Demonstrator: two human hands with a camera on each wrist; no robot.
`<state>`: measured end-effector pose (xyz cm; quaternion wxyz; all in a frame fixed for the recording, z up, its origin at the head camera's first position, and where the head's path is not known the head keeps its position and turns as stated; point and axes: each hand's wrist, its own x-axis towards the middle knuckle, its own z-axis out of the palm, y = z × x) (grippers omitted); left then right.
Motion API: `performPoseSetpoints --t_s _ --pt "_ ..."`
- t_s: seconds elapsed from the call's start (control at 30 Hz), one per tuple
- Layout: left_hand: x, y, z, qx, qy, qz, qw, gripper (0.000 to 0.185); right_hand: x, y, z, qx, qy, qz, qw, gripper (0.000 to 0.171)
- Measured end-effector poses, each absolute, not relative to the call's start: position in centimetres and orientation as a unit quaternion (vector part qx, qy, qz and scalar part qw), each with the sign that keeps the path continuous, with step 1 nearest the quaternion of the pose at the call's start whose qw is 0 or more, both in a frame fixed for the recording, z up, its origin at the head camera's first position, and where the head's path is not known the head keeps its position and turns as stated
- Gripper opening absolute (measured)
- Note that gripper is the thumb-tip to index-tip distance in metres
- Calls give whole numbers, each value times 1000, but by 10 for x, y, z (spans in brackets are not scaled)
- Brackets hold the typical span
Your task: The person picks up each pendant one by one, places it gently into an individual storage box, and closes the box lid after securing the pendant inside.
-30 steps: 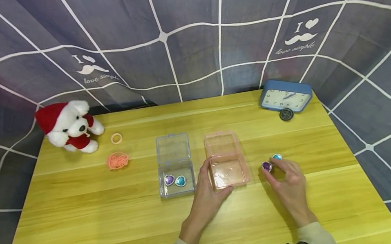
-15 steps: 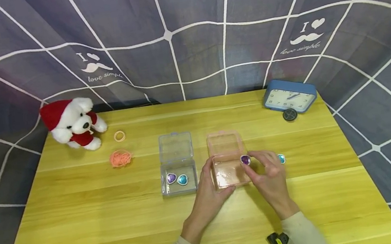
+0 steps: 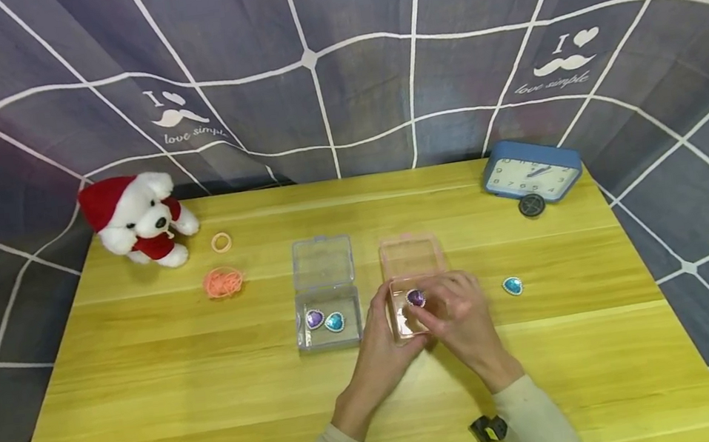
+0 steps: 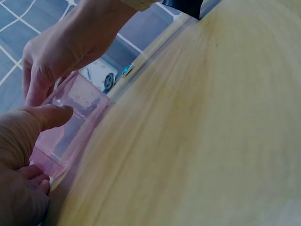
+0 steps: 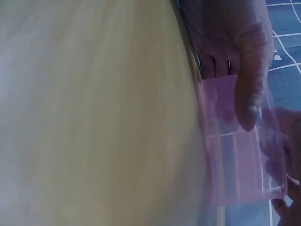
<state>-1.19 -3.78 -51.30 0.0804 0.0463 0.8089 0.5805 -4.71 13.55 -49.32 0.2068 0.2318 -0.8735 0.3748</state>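
In the head view, my left hand (image 3: 381, 358) grips a pink see-through plastic box (image 3: 403, 323) at its left side, thumb on the front wall. The lid of that box lies open toward the back. My right hand (image 3: 465, 322) pinches a purple heart-shaped gem (image 3: 415, 298) with a silvery rim, over the open box. Both wrist views show the pink box (image 4: 77, 120) up close; there the gem is hidden or too blurred to tell. On the table to the right lies a blue gem (image 3: 513, 286).
Left of the pink box stands a clear bluish box (image 3: 303, 343), lid open, holding a purple gem (image 3: 315, 319) and a blue gem. Farther left are coral string (image 3: 224, 282), a ring (image 3: 220, 242) and a plush dog (image 3: 146, 222). A blue clock (image 3: 532, 171) and black disc (image 3: 531, 205) sit back right.
My right hand has carried the purple gem leftward from beside the blue one to over the pink box. The left hand keeps its grip. The head view has shifted slightly.
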Motion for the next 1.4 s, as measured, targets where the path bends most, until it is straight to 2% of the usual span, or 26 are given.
performPoseSetpoints --t_s 0.27,0.97,1.17,1.4 --pt "-12 -36 -511 34 815 572 88 108 -49 134 -491 268 -878 358 172 53" --pt "-11 -37 -510 34 808 581 96 106 -49 135 -487 264 -900 322 131 40" --pt "-11 -37 -511 40 809 579 90 105 -49 136 -488 261 -900 321 137 37" --pt "-11 -38 -513 49 809 580 85 108 -46 139 -487 225 -884 387 135 37"
